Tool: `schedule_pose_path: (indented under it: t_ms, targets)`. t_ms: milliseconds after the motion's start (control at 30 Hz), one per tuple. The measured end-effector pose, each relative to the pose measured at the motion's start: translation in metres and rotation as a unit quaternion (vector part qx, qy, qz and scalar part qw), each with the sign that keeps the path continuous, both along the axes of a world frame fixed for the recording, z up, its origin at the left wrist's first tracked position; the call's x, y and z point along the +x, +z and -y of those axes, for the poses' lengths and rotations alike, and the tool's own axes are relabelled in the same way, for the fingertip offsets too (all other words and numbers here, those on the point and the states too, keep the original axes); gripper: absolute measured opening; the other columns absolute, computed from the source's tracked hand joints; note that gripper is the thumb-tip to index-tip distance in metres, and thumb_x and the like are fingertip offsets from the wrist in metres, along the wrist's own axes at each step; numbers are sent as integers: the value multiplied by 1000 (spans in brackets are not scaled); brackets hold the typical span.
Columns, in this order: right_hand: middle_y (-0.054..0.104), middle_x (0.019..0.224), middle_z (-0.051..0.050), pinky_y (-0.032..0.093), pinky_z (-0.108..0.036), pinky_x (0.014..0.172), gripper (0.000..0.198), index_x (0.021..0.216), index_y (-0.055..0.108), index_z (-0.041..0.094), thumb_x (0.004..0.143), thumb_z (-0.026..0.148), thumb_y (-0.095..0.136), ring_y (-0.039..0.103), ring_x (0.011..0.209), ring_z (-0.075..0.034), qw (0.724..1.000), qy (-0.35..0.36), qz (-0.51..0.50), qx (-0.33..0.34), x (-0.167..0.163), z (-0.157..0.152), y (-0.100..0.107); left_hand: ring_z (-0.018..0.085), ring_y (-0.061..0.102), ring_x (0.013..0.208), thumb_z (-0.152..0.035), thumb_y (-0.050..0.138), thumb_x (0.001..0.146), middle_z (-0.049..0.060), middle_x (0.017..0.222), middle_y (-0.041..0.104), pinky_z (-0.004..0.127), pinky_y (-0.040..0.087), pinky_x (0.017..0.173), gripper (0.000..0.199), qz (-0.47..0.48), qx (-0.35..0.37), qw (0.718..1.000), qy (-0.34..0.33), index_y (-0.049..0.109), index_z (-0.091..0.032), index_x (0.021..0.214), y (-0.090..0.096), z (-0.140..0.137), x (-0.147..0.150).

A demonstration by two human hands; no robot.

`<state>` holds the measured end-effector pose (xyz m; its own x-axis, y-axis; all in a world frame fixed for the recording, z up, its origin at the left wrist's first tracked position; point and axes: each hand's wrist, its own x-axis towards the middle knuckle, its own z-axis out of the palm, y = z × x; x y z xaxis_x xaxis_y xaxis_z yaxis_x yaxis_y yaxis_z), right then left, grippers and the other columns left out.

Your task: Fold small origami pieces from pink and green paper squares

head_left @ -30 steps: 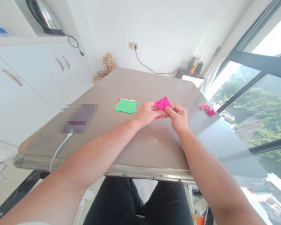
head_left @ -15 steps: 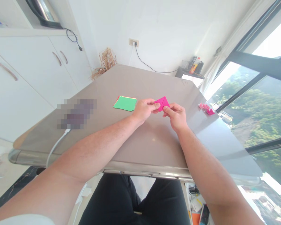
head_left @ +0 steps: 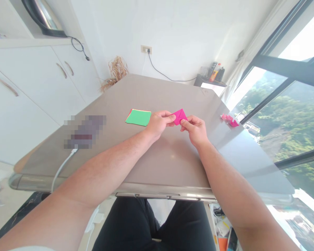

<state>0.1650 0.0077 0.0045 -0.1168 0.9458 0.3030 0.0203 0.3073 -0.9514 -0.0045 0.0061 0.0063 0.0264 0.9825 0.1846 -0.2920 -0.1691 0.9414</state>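
A small folded pink origami paper (head_left: 180, 115), square with crease lines across its face, is held above the table between my two hands. My left hand (head_left: 159, 122) pinches its left corner between thumb and fingers. With thumb on top, my right hand (head_left: 196, 129) grips the lower right edge. The fingers beneath the paper are partly hidden. Left of my left hand lies a stack of coloured paper (head_left: 138, 117), green on top, with red and yellowish edges peeking out.
Several pink folded paper pieces (head_left: 229, 120) sit near the table's (head_left: 157, 167) right edge by the window. At the left lies a blurred-out object (head_left: 86, 132) with a white cable (head_left: 61, 169). Bottles (head_left: 216, 72) stand on a small cabinet behind.
The view has tilted slightly, so everything sits a little lower and to the left. Both hands keep their pinch on the pink paper, which looks slightly turned.
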Motion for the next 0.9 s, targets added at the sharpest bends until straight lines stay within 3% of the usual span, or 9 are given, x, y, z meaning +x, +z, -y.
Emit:
schedule_pose_path:
  t_ms: [267,467,700,900]
  targets:
    - [61,58,2,49,-33,65,22,66,64,24,74,40,75,57,59,-15,1000,7,2,-3,2,-2,-2,19,70,76,-45,76,76,6,78,74,33,56,74,28,-36,25,999,25,73,-17,77,-3,-1,0]
    - [63,60,1,50,-33,66,22,67,66,23,74,42,76,58,60,-16,999,-5,36,-1,-1,2,-1,16,66,70,-36,83,67,3,71,71,31,55,71,24,-65,41,997,22,70,-17,73,-2,2,1]
    - [63,59,1,48,-32,66,26,67,67,22,78,45,75,58,62,-15,998,-16,51,24,2,1,0,17,67,69,-34,82,68,4,71,72,32,56,71,21,-76,31,997,15,73,-16,74,0,3,2]
    - [67,74,1,50,-29,57,33,93,65,23,75,48,76,57,58,-13,990,-132,41,27,-5,-1,-3,19,69,72,-37,72,79,6,77,76,32,55,70,21,-109,40,990,74,78,-17,83,-3,1,3]
